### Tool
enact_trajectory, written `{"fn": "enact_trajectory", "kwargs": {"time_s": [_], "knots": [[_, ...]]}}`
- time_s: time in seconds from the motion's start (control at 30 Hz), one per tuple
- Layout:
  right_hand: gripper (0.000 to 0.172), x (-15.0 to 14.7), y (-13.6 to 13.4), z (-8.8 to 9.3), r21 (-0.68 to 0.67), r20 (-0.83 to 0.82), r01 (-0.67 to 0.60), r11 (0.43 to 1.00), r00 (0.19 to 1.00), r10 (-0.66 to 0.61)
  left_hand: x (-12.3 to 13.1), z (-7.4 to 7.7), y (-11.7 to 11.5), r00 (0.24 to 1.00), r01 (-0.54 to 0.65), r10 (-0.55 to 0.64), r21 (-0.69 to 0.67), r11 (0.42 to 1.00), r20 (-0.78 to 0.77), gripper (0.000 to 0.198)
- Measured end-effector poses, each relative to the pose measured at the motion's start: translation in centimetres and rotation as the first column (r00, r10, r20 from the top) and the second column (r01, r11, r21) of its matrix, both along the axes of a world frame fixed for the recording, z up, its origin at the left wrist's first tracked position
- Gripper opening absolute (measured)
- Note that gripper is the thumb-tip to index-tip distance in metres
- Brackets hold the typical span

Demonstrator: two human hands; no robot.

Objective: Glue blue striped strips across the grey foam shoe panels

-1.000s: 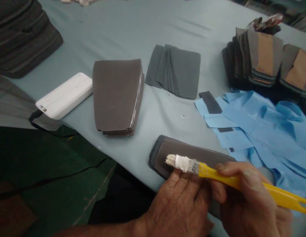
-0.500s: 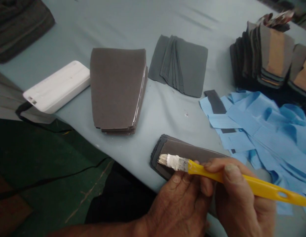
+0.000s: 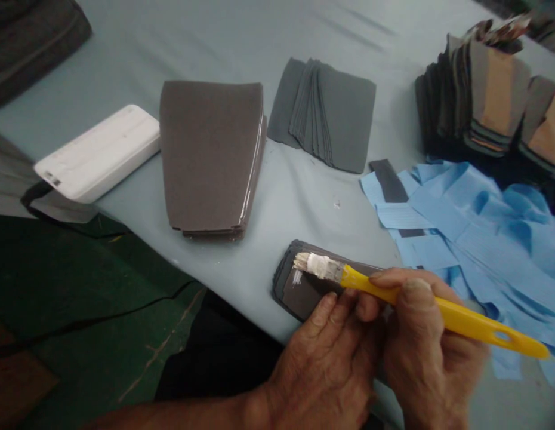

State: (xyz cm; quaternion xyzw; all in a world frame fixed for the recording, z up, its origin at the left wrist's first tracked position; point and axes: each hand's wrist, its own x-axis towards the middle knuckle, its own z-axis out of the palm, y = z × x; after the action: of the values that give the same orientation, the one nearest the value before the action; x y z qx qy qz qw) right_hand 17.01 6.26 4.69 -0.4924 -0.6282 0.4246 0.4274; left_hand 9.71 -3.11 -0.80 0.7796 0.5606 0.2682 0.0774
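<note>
My right hand (image 3: 425,340) grips a paintbrush (image 3: 394,292) with a yellow plastic handle and bristles caked in white glue. The bristle tip rests on a small stack of dark grey cut pieces (image 3: 299,292), where a fresh white streak shows. My left hand (image 3: 322,364) holds that stack from below and covers its lower end. The brush handle passes just above my left fingers. The stack's near end is hidden by my hands.
On the grey-blue table cover (image 3: 206,42) lie a stack of brown-grey tapered pieces (image 3: 210,155), fanned grey pieces (image 3: 331,113) and a white plastic box (image 3: 98,152). Loose blue paper strips (image 3: 465,239) and stacked pieces (image 3: 492,95) lie to the right.
The brush has moved up and to the left, and its bristles now touch the stack, leaving a white streak. Both hands have shifted slightly upward with the stack.
</note>
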Motion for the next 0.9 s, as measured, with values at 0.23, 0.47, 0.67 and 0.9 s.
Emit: {"fn": "enact_trajectory", "kwargs": {"time_s": [0.23, 0.47, 0.67, 0.9], "knots": [[0.037, 0.4, -0.8, 0.2, -0.093, -0.025, -0.08, 0.992, 0.997, 0.078, -0.3, 0.3, 0.3, 0.994, 0.09, -0.083, -0.09, 0.992, 0.073, 0.06], [0.034, 0.6, -0.9, 0.2, -0.056, -0.002, -0.082, 0.995, 0.997, 0.082, -0.2, 0.3, 0.2, 0.996, 0.069, -0.064, -0.085, 0.994, 0.06, 0.056], [0.031, 0.5, -0.7, -0.7, 0.061, 0.074, 0.035, 0.998, 0.996, -0.04, -0.3, 0.5, 0.0, 0.999, 0.006, -0.007, -0.009, 1.0, -0.045, 0.056], [0.033, 0.6, -0.9, -0.3, -0.004, 0.009, -0.067, 0.998, 0.998, 0.067, 0.0, 0.1, -0.1, 0.999, 0.036, -0.035, -0.057, 0.998, 0.023, 0.058]]}}
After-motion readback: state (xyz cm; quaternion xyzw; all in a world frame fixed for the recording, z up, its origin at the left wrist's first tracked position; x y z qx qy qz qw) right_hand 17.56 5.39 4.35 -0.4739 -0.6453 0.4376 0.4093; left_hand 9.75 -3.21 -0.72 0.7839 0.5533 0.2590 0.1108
